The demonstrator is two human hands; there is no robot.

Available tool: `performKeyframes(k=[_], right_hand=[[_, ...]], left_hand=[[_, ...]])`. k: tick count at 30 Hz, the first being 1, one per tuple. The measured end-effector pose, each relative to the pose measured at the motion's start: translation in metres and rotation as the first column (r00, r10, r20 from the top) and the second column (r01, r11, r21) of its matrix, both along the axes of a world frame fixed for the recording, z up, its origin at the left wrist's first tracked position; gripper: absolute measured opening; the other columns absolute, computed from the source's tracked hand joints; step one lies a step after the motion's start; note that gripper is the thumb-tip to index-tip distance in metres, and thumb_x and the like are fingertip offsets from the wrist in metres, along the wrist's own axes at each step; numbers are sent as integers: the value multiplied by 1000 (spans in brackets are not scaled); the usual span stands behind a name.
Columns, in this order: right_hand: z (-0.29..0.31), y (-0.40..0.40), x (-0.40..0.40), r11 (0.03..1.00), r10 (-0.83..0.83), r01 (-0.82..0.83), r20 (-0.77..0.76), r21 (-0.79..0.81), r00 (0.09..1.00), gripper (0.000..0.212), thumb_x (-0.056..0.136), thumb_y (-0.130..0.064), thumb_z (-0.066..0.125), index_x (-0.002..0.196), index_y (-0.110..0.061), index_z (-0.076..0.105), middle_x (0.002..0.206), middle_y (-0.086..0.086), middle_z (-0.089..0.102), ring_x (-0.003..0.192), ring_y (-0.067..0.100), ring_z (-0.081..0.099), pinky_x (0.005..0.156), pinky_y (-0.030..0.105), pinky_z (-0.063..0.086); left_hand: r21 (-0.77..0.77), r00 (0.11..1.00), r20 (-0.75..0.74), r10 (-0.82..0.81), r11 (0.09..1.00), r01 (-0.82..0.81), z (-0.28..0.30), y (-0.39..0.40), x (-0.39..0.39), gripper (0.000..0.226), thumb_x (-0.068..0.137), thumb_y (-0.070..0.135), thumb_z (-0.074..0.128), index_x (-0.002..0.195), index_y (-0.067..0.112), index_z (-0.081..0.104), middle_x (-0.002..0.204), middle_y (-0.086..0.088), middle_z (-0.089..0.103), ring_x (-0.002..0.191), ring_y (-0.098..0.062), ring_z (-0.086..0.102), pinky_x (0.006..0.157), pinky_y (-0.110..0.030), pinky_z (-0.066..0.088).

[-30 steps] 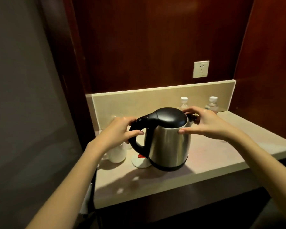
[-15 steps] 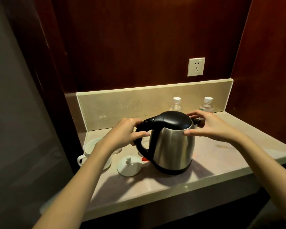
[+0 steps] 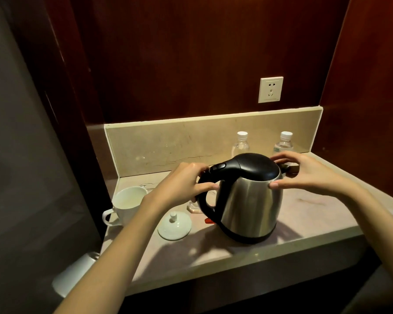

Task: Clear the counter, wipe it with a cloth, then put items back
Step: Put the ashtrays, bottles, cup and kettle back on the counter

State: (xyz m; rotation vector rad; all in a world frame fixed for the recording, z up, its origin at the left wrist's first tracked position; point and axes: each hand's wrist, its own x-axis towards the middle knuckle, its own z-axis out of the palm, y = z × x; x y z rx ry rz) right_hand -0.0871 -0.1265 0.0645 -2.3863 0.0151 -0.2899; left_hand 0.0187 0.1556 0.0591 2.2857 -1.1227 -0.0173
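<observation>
Our left hand (image 3: 179, 186) curls round the kettle (image 3: 247, 200) handle, our right hand (image 3: 309, 173) steadies its lid; swinging it carelessly could knock the cup (image 3: 128, 203).

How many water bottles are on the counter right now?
2. One clear plastic water bottle with a white cap stands behind the steel kettle; the other stands further right against the backsplash. More may be hidden behind the kettle.

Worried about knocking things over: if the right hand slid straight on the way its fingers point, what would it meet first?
The right hand points leftward, fingers already touching the kettle near its lid, so it meets the kettle first.
</observation>
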Motion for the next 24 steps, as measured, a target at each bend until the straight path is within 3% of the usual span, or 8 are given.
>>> performKeyframes(k=[8, 14, 19, 24], right_hand=[[-9, -5, 2, 1000, -1, 1, -20, 7, 1000, 60, 57, -47, 80, 110, -40, 53, 106, -23, 57, 103, -3, 54, 74, 12, 43], [-14, 0, 15, 998, -21, 20, 13, 58, 1000, 70, 58, -49, 78, 121, -31, 52, 108, -25, 54, 101, -4, 52, 76, 7, 38], [-16, 6, 5, 995, -85, 89, 100, -41, 991, 77, 61, -56, 74, 128, -26, 52, 121, -11, 54, 111, 6, 51, 86, 19, 42], [-20, 15, -11, 975, -117, 148, 180, -167, 977, 67, 73, -50, 70, 130, -21, 51, 124, -4, 52, 111, 8, 48, 90, 23, 39]], left_hand=[[33, 1000, -8, 12, 999, -11, -13, -10, 4, 29, 87, 43, 63, 98, 16, 61, 92, 0, 71, 54, -11, 68, 70, -32, 55], [-15, 993, -54, 104, 994, -105, -15, -12, 15, 30, 86, 40, 67, 110, 23, 60, 98, 7, 63, 59, -15, 70, 68, -38, 58], [31, 973, -160, 169, 986, -167, -19, 0, 17, 43, 85, 36, 68, 123, 24, 52, 107, 7, 64, 67, -13, 71, 75, -38, 57], [119, 967, -167, 191, 978, -173, -21, 20, 16, 35, 85, 34, 69, 115, 18, 59, 99, 5, 71, 73, -8, 70, 55, -16, 45]])
